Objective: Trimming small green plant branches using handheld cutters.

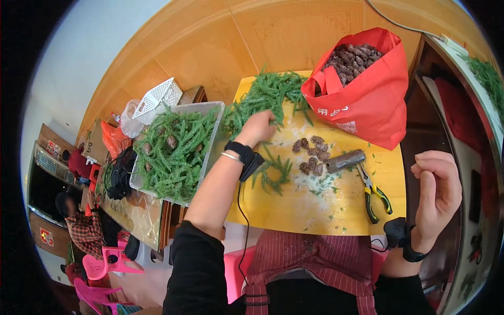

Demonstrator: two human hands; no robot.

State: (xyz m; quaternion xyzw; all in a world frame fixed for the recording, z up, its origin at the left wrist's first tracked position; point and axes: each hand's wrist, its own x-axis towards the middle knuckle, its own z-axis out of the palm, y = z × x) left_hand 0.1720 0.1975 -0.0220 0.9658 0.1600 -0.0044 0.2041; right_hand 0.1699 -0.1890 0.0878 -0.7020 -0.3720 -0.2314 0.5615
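I see the left hand (258,127) grasping green sprigs (268,92) at twelve o'clock; right hand (438,191), three o'clock, loosely curled, empty, beside pliers (375,194).

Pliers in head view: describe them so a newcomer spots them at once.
Start at the yellow table, then move toward its right edge, below the red bag. The pliers lie flat beside a grey cylinder; they alone have green-and-yellow handles.

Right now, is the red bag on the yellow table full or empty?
Nearly full. The red bag stands open-mouthed, and brown pine cones fill it up to near its rim.
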